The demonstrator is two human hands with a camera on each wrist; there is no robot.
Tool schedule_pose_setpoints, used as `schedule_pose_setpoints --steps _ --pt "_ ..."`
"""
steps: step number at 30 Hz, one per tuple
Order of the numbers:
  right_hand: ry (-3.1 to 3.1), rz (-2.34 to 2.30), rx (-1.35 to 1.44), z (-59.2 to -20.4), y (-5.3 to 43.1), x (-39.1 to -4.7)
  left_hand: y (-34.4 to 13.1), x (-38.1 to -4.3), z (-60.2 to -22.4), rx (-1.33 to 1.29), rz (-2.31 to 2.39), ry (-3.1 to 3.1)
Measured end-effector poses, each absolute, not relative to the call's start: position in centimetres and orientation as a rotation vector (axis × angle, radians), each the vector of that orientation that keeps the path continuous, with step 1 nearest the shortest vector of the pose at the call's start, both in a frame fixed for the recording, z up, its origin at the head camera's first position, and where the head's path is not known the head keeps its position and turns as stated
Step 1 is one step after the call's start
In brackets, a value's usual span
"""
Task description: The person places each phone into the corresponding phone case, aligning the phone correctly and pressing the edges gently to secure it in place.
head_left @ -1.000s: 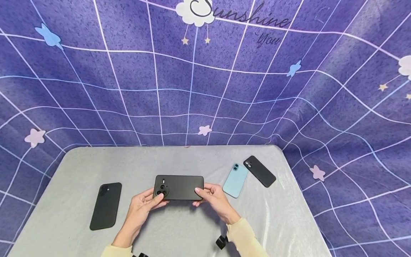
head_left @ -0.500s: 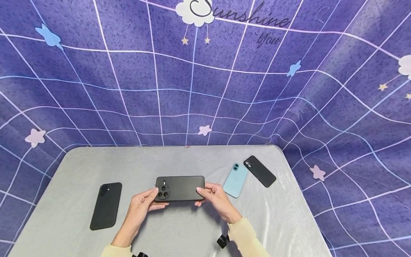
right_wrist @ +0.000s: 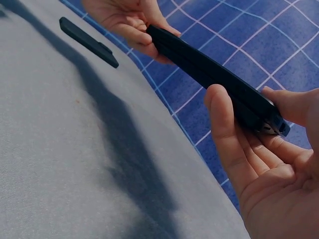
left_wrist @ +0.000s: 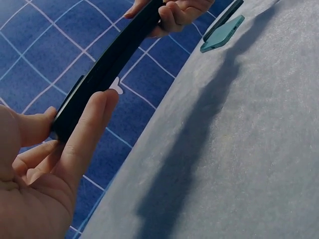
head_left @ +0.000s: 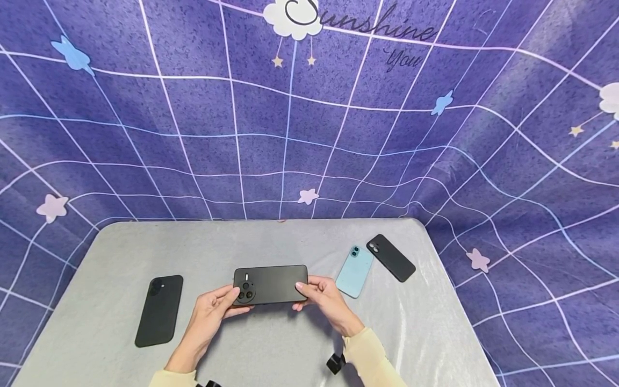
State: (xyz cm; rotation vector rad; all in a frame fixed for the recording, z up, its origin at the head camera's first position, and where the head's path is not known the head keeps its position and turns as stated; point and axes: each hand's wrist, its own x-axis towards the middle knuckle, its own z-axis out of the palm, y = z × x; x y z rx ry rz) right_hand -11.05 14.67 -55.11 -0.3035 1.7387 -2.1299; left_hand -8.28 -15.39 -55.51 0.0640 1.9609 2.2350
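Observation:
Held sideways above the table is a black smartphone point(head_left: 275, 285), its back with a round camera module turned up toward the head camera. My left hand point(head_left: 210, 310) grips its camera end, thumb on top and fingers beneath. At the opposite end my right hand point(head_left: 330, 304) pinches it in the same manner. In the right wrist view the phone point(right_wrist: 214, 74) appears edge-on, with a cut-out at its near end, so it seems to wear a thin case. The left wrist view shows the phone's long edge point(left_wrist: 107, 64) too.
On the grey cloth-covered table point(head_left: 271, 349) lies another black phone point(head_left: 159, 310) at the left. To the right are a light blue phone point(head_left: 355, 272) and, beside it, a black phone case point(head_left: 390, 258). A purple patterned curtain point(head_left: 261, 118) hangs behind the table.
My left thumb has moved from the camera module to the phone's end corner. The phone has shifted and tilted slightly; both hands keep hold of it.

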Motion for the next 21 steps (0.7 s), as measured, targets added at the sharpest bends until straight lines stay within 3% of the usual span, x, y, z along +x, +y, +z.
schedule_pose_setpoints --steps 21 --pt "1.716 -2.143 -0.290 -54.98 14.51 -11.03 -15.07 -8.25 -55.23 -0.095 2.204 1.996"
